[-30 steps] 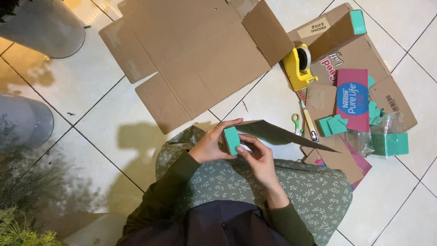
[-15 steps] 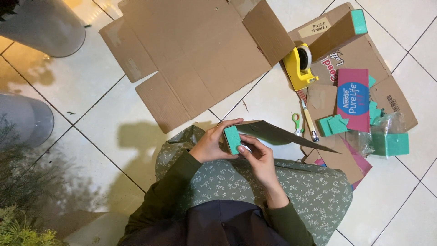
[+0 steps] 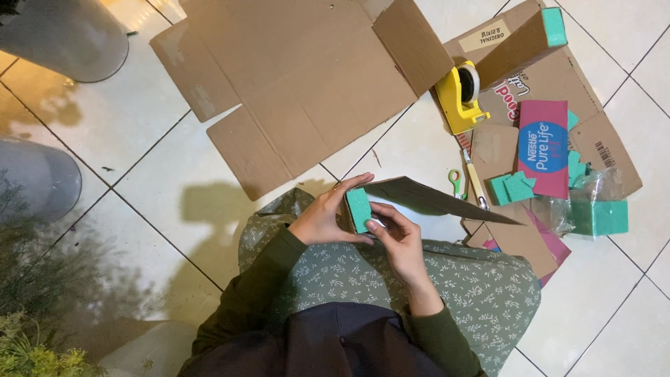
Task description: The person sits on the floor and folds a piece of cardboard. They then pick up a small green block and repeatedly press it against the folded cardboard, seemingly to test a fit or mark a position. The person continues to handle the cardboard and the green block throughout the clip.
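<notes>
My left hand and my right hand meet over my lap, both gripping a small green foam-faced block at the near end of a long folded cardboard piece. The cardboard stretches away to the right above the floor. My left fingers wrap over the block's top and left side. My right fingers press on its lower right edge. I sit on a tiled floor in a green leaf-patterned skirt.
A large flattened cardboard box lies ahead. To the right are a yellow tape dispenser, green-handled scissors, more flattened cartons, loose green foam pieces and a green block in clear plastic. Grey pots stand at left.
</notes>
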